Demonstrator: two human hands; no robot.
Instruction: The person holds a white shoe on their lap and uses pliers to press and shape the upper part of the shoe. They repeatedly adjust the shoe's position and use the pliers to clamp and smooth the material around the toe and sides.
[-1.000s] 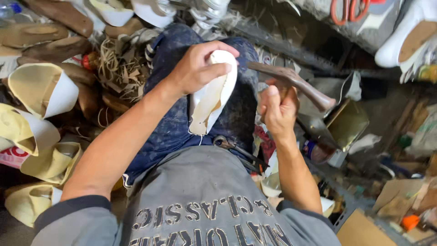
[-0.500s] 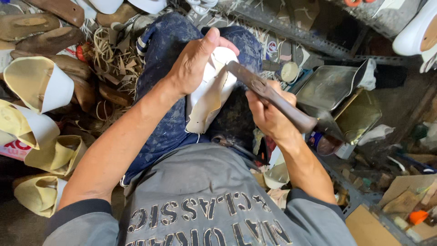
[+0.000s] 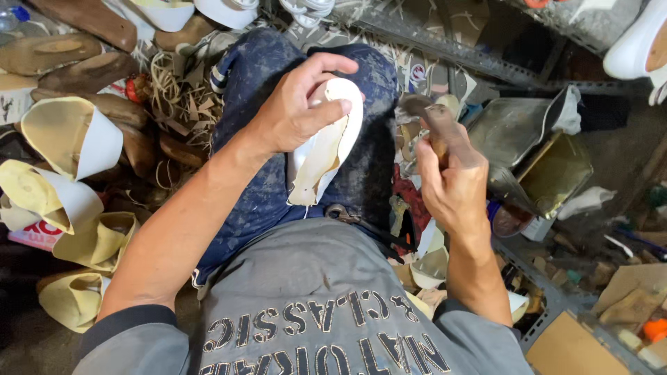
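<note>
The left hand (image 3: 295,114) is gripping a white shoe upper (image 3: 326,149) over the lap, fingers clamped around it. At three o'clock of it, the right hand (image 3: 455,184) is clenching a hammer (image 3: 434,121).

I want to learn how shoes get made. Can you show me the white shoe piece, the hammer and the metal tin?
white shoe piece (image 3: 332,149), head view, its cream inner face
hammer (image 3: 445,132), head view, its handle
metal tin (image 3: 511,125), head view, its flat lid

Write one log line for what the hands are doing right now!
left hand: holds white shoe upper on lap | right hand: grips hammer raised beside it | near: cream uppers at left
</note>
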